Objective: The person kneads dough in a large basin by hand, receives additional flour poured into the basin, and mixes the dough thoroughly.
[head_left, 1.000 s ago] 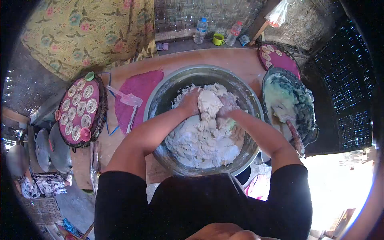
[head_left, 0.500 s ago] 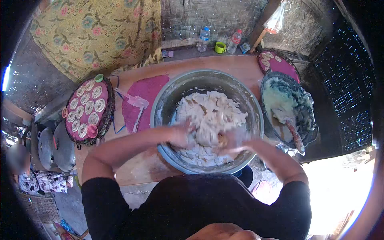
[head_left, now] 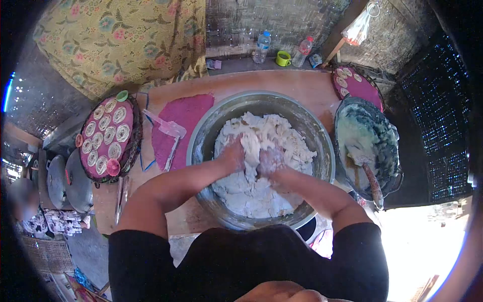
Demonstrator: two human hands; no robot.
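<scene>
A wide metal basin (head_left: pixel 324 151) holds a large mass of pale, floury dough (head_left: pixel 297 146), lumpy and rough on top. Both of my hands are down in the middle of it. My left hand (head_left: pixel 233 154) grips the dough from the left side, its fingers coated white. Close beside it, my right hand (head_left: pixel 271 158) is closed on the dough from the right, also smeared white. A lump squeezes up between the two hands. Some fingertips are buried in the dough.
To the right stands a dark pot (head_left: pixel 342 108) with pale paste and a wooden-handled stirrer (head_left: pixel 371 181). A round tray (head_left: pixel 132 146) with coiled pieces lies left, near a pink sheet (head_left: pixel 176 108). Bottles (head_left: pixel 262 48) and a green cup (head_left: pixel 283 59) line the back. A person sits far left.
My hands have drawn closer together and slightly farther from my body, with dough now bunched up between them. Their earlier motion blur has lessened.
</scene>
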